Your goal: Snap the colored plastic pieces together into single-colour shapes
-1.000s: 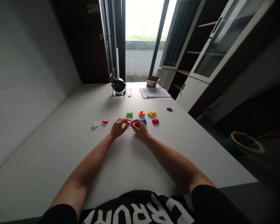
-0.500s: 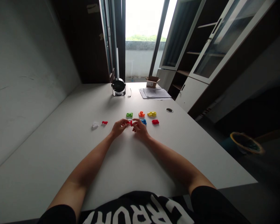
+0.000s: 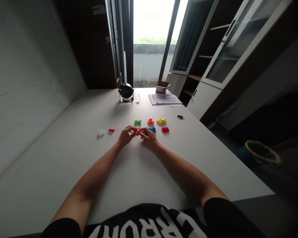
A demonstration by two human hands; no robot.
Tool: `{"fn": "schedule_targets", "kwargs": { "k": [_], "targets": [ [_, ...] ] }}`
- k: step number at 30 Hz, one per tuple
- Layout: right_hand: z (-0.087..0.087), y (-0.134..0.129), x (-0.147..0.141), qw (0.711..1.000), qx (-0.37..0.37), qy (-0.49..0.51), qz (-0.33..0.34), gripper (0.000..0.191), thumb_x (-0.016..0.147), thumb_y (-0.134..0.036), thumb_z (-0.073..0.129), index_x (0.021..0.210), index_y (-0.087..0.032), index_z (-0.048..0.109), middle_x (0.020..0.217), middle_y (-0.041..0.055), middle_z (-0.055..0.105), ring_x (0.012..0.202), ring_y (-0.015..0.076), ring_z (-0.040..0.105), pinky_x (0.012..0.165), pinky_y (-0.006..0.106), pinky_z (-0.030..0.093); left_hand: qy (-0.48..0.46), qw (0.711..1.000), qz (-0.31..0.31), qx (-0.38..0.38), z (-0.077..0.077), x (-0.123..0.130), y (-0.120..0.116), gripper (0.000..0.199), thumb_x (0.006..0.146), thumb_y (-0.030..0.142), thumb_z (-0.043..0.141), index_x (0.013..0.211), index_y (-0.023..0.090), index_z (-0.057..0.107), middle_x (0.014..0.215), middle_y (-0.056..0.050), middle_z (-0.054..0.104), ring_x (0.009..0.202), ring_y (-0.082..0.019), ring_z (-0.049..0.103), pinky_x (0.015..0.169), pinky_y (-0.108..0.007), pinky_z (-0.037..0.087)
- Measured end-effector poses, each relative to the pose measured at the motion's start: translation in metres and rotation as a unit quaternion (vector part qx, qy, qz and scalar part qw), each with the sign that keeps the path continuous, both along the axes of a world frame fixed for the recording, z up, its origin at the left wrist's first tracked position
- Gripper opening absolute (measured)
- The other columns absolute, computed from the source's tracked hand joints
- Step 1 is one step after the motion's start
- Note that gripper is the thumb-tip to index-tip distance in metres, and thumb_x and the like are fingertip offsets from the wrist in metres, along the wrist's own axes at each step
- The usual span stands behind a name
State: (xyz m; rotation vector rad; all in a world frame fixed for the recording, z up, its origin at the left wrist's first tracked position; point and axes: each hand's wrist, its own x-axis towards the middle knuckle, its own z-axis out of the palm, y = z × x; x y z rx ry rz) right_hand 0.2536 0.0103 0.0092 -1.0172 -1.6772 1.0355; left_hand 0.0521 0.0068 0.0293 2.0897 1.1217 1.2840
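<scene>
Between my two hands is a small red plastic piece point(image 3: 138, 133), its exact kind too small to make out. The fingertips of my left hand point(image 3: 125, 136) pinch it from the left. From the right, the fingers of my right hand point(image 3: 149, 137) close on the same piece. Just behind the fingers lies a white piece point(image 3: 138, 127), partly covered. A blue piece point(image 3: 152, 129) rests right beside my right hand. Green point(image 3: 137, 122), orange point(image 3: 150, 121) and yellow toy-like pieces point(image 3: 161, 121) lie in a row farther back.
Another red piece point(image 3: 165, 129) lies to the right, with a small red part point(image 3: 111, 130) and a white part point(image 3: 101, 133) to the left. Farther back stand a round black device point(image 3: 126, 92), papers point(image 3: 165, 99) and an open cardboard box point(image 3: 162, 87). A cable hole point(image 3: 180, 117) pierces the white table point(image 3: 129, 191).
The red piece has turned and come slightly lower between my fingers. My right hand's fingers have drawn in onto it; the other pieces lie as before.
</scene>
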Motion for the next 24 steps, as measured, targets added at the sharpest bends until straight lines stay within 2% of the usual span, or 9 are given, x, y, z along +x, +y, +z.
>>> {"fn": "schedule_targets", "kwargs": {
  "k": [5, 10, 16, 24],
  "targets": [
    [0.0007, 0.0002, -0.0005, 1.0, -0.008, 0.009, -0.004, 0.042, 0.085, -0.05, 0.065, 0.117, -0.022, 0.061, 0.087, 0.0022, 0.07, 0.07, 0.0157, 0.066, 0.062, 0.027, 0.053, 0.008, 1.0, 0.002, 0.002, 0.0014, 0.0007, 0.0001, 0.012, 0.09, 0.028, 0.067, 0.099, 0.022, 0.073, 0.097, -0.007, 0.069, 0.084, -0.017, 0.066, 0.074, -0.032, 0.057],
    [0.0014, -0.0005, -0.0016, 1.0, 0.001, -0.002, 0.002, 0.037, 0.084, -0.053, 0.066, 0.104, -0.021, 0.063, 0.079, 0.0004, 0.067, 0.068, 0.0156, 0.064, 0.066, 0.029, 0.053, 0.003, 1.0, -0.007, -0.006, 0.0008, 0.0036, -0.001, 0.011, 0.089, 0.026, 0.067, 0.099, 0.023, 0.072, 0.096, -0.006, 0.07, 0.085, -0.017, 0.066, 0.073, -0.031, 0.056],
    [0.0005, -0.0017, -0.0021, 1.0, 0.015, 0.002, -0.016, 0.035, 0.084, -0.054, 0.066, 0.1, -0.023, 0.059, 0.071, -0.0027, 0.061, 0.063, 0.0153, 0.06, 0.06, 0.028, 0.05, -0.011, 0.999, -0.003, -0.032, -0.0047, 0.0041, -0.0004, 0.018, 0.087, 0.023, 0.066, 0.105, 0.023, 0.071, 0.094, -0.004, 0.073, 0.083, -0.017, 0.067, 0.071, -0.029, 0.054],
    [0.0016, -0.0048, -0.0034, 0.997, 0.038, -0.034, -0.05, 0.032, 0.083, -0.05, 0.066, 0.098, -0.023, 0.056, 0.07, -0.0034, 0.059, 0.061, 0.0145, 0.057, 0.057, 0.026, 0.046, -0.017, 0.997, -0.004, -0.069, -0.0055, 0.0035, -0.0005, 0.018, 0.091, 0.033, 0.062, 0.101, 0.023, 0.073, 0.089, -0.002, 0.075, 0.081, -0.017, 0.069, 0.074, -0.03, 0.054]
  ]
}}
